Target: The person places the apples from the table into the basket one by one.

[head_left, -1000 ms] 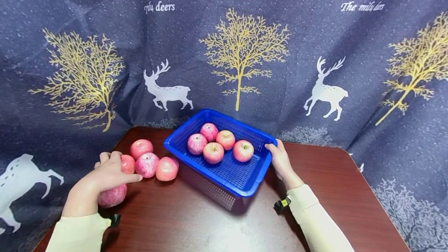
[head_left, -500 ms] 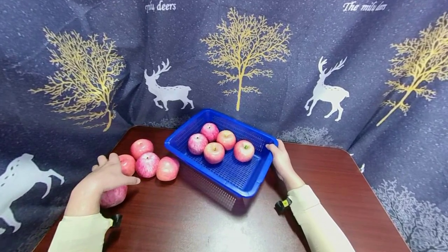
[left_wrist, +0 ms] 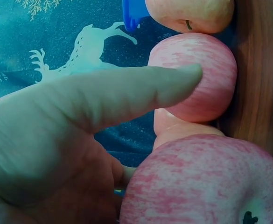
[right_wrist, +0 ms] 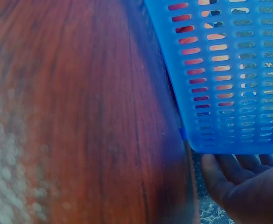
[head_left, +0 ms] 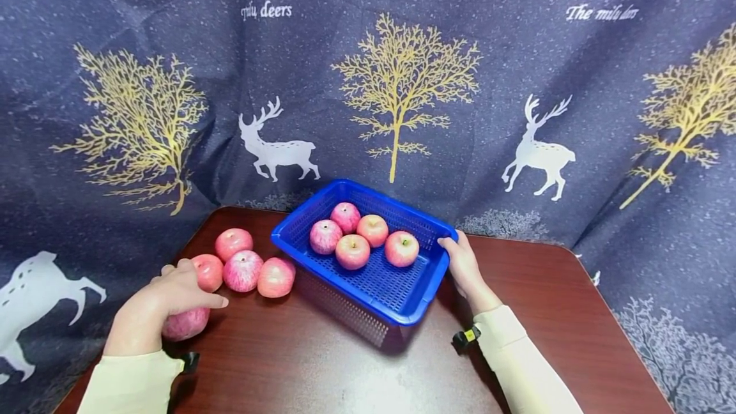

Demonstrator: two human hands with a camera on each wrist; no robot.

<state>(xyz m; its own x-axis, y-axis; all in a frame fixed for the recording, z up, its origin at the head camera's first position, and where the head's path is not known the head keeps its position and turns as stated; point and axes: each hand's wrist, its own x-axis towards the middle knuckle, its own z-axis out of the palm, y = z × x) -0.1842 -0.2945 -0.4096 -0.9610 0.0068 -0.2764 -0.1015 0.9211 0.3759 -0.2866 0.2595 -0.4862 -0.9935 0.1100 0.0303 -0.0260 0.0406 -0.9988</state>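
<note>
In the head view my left hand is over the left-hand group of apples, beside the nearest apple. The left wrist view shows its thumb stretched out straight above that red-streaked apple; the other fingers are mostly hidden behind it. A blue perforated plastic basket stands mid-table with several apples inside. My right hand grips its right rim, thumb over the edge. From the right wrist, fingers show against the basket's end.
Several more apples lie close together left of the basket on the brown wooden table. A dark blue cloth printed with deer and trees hangs behind the table's back edge.
The left hand has drawn back slightly toward the near apple, uncovering more of the apple behind it. The right hand and the basket stay in place.
</note>
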